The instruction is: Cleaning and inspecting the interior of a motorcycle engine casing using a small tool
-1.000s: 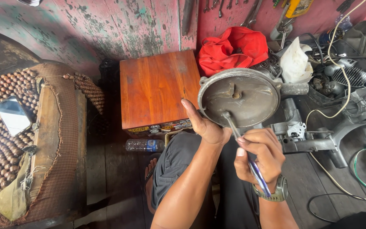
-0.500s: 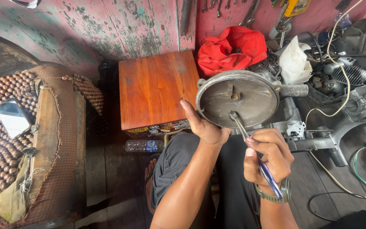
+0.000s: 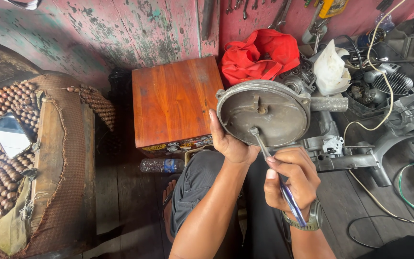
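A round grey metal engine cover (image 3: 269, 115) is held up in front of me, its hollow inner side facing the camera. My left hand (image 3: 231, 141) grips its lower left rim, thumb up along the edge. My right hand (image 3: 291, 180) is closed on a screwdriver (image 3: 264, 148) with a blue handle. The metal tip rests inside the cover, near its lower middle. A watch sits on my right wrist.
A wooden box (image 3: 176, 103) stands behind the cover, a red cloth (image 3: 259, 55) beyond it. Engine parts, wires and a white rag (image 3: 331, 69) crowd the right. A beaded seat with a phone (image 3: 10, 136) is on the left. A plastic bottle (image 3: 161, 165) lies on the floor.
The cover has shifted slightly left and tilted. The screwdriver tip has moved lower inside it, and my right hand has followed.
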